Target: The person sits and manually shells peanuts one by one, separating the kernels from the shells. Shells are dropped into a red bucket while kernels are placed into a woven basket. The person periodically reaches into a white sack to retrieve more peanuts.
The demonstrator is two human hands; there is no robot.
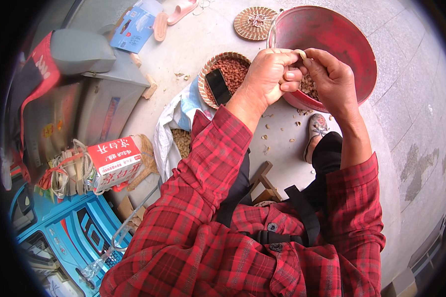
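Observation:
My left hand (pixel 267 76) and my right hand (pixel 330 78) meet over the near part of a red bucket (pixel 366 59). Between the fingertips of both is a pale peanut pod (pixel 301 54). The curled lower fingers of my left hand seem to hold another pod, mostly hidden. Broken peanut shells (pixel 309 88) lie inside the bucket, partly covered by my hands. Left of it stands a woven basket (pixel 202 80) of reddish shelled peanuts (pixel 232 70), with a black smartphone (pixel 218 87) lying on them. Nearer me, a white woven sack (pixel 165 137) contains unshelled peanuts (pixel 182 141).
A round woven lid (pixel 255 23) lies behind the basket. Shell bits (pixel 264 137) litter the floor by my shoe (pixel 317 128). To the left are a grey metal bin (pixel 111 96), a tied cardboard bundle (pixel 115 159) and blue plastic casing (pixel 70 230). Pink slippers (pixel 160 26) lie at the back.

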